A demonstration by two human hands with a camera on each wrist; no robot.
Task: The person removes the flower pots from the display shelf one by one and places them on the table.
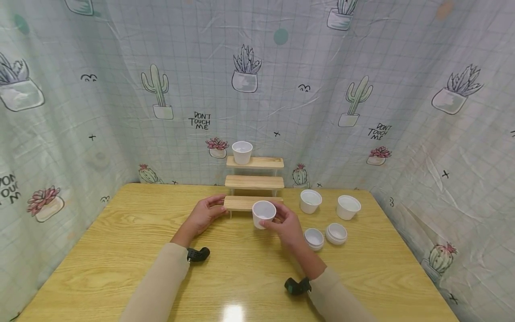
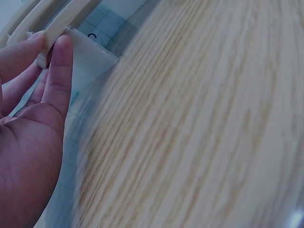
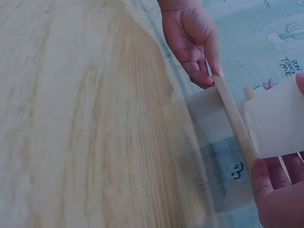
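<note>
A small three-step stand with wooden boards [image 1: 254, 182] and clear side panels stands at the back of the table. My left hand [image 1: 201, 218] pinches the left end of its lowest board [image 2: 71, 16] between thumb and fingers. Just in front of that board, my right hand [image 1: 288, 226] holds a white cup [image 1: 263, 216], mouth up, with the thumb on its near side. In the right wrist view, a fingertip of this hand [image 3: 285, 202] is right at the board's right end, beside the cup [image 3: 278, 121]. Another white cup [image 1: 242, 154] stands on the top board's left end.
Two white cups [image 1: 310, 201] [image 1: 348, 207] stand on the table [image 1: 161, 210] to the right of the stand. Nearer, two lower white round pots [image 1: 314, 239] [image 1: 336, 234] sit close together by my right forearm. A cactus-print curtain [image 1: 193, 89] hangs behind and at both sides.
</note>
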